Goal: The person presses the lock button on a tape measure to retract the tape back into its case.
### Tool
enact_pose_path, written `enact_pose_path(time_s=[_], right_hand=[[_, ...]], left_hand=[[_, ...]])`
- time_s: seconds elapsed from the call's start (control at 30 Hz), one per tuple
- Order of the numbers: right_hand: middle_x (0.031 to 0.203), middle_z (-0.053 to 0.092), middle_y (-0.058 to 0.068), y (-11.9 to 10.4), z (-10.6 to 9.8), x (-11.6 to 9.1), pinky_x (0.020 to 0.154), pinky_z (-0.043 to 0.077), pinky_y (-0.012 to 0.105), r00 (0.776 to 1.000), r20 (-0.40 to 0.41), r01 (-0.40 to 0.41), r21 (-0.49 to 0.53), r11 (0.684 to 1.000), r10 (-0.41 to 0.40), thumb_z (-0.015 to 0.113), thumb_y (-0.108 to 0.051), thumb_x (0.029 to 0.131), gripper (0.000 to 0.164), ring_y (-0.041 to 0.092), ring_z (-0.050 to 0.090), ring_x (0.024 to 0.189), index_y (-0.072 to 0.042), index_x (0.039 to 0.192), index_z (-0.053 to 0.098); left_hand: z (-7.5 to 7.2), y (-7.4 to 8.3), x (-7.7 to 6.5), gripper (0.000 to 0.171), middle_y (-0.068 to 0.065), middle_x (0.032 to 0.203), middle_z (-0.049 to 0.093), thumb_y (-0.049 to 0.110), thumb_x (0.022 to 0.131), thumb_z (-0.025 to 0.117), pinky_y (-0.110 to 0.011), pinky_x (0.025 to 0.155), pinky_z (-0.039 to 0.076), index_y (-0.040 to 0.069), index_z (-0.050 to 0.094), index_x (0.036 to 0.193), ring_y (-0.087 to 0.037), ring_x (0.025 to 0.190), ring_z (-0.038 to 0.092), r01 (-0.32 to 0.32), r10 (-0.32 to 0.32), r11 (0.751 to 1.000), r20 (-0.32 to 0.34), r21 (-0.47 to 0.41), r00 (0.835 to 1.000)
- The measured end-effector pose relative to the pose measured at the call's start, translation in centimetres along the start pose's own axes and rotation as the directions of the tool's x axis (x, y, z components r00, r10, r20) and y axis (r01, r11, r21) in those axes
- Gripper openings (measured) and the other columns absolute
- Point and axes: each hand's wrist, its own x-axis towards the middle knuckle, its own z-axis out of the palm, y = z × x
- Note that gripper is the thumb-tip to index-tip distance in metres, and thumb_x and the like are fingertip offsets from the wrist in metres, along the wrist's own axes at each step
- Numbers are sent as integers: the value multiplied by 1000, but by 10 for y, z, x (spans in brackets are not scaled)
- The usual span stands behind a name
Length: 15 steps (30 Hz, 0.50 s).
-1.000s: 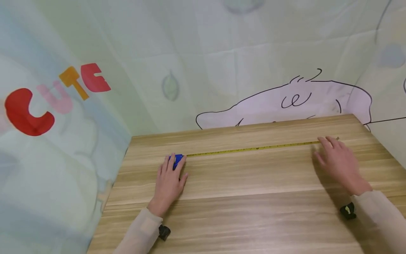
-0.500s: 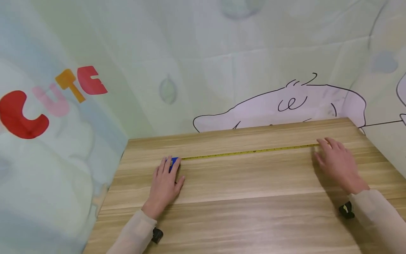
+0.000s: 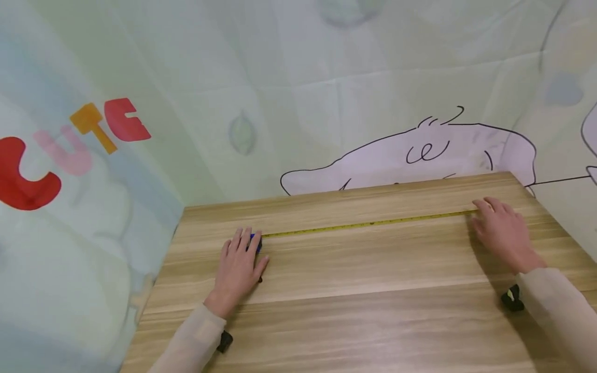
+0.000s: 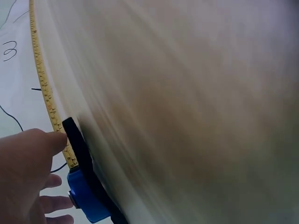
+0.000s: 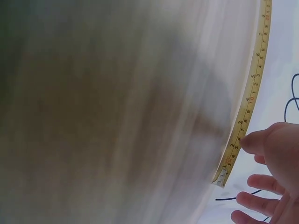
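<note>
A tape measure with a blue case (image 3: 255, 243) lies toward the left of the wooden table, its yellow blade (image 3: 364, 225) drawn out to the right. My left hand (image 3: 237, 265) rests over the case with fingers extended, hiding much of it. In the left wrist view, the thumb is by the blade's start, the other fingers beside the blue case (image 4: 88, 196), and a black strap runs along it. My right hand (image 3: 503, 235) is over the blade's far end, fingers slightly bent. The right wrist view shows its thumb at the edge of the blade (image 5: 247, 102), near the metal end hook (image 5: 219, 177).
The wood-grain table (image 3: 354, 326) fills the lower view, its back edge against a printed cloth (image 3: 303, 119) with cartoon shapes. More cloth with coloured letters hangs at the left. A black wrist device sits under each sleeve.
The head view has shifted slightly. My right hand has slid a little to the right along the blade and now covers its end. My left hand stays over the case, covering more of it.
</note>
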Motion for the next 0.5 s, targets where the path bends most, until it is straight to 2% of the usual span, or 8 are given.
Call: enact_pose_path(time_s=[0.23, 0.5], right_hand=[[143, 45, 41, 12, 1, 0, 94, 39, 81, 1000, 3, 8, -13, 1000, -8, 62, -5, 100, 43, 64, 43, 126, 7, 140, 50], [144, 46, 41, 12, 1, 8, 93, 39, 81, 1000, -6, 18, -14, 1000, -18, 61, -3, 101, 42, 64, 44, 126, 7, 140, 50]], left_hand=[[5, 0, 0, 67, -27, 162, 44, 38, 106, 66, -66, 117, 37, 0, 46, 157, -47, 153, 37, -4, 5, 1000, 34, -8, 999], [2, -6, 4, 62, -27, 159, 47, 29, 103, 72, -66, 116, 39, 9, 50, 158, -50, 149, 40, -45, 44, 998, -27, -52, 999]])
